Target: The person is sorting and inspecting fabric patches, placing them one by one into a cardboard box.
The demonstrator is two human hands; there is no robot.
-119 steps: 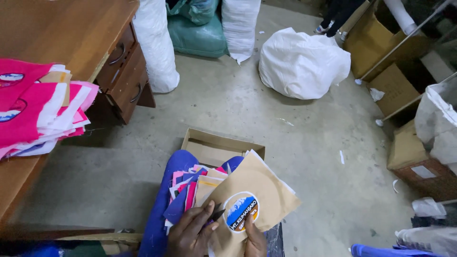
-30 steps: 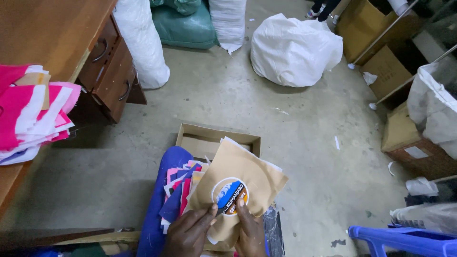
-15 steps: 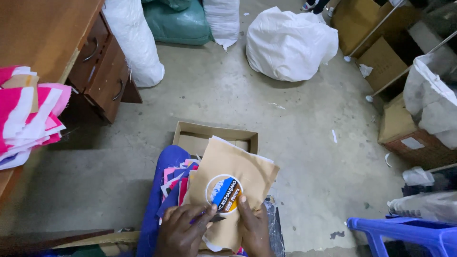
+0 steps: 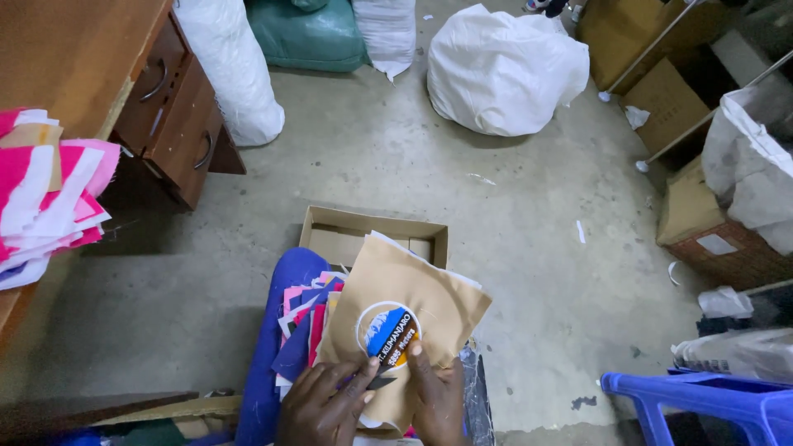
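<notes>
A tan fabric piece (image 4: 417,285) with a round blue, black and orange embroidered patch (image 4: 387,329) lies on my lap over a stack of pink, blue and red fabric pieces (image 4: 299,322). My left hand (image 4: 324,405) holds the lower left edge of the tan piece and seems to pinch a small dark tool (image 4: 378,382) just under the patch. My right hand (image 4: 438,395) grips the lower right part of the tan piece, thumb touching the patch's bottom rim.
An open cardboard box (image 4: 347,227) sits on the concrete floor past my knee. A wooden desk (image 4: 78,58) with pink and white fabrics (image 4: 41,190) is at left. White sacks (image 4: 504,70) lie ahead, cardboard boxes (image 4: 661,103) at right, a blue plastic stool (image 4: 710,405) lower right.
The view has drifted so the tan piece sits lower and closer. Both hands stay on its bottom edge, fingers now nearer the patch.
</notes>
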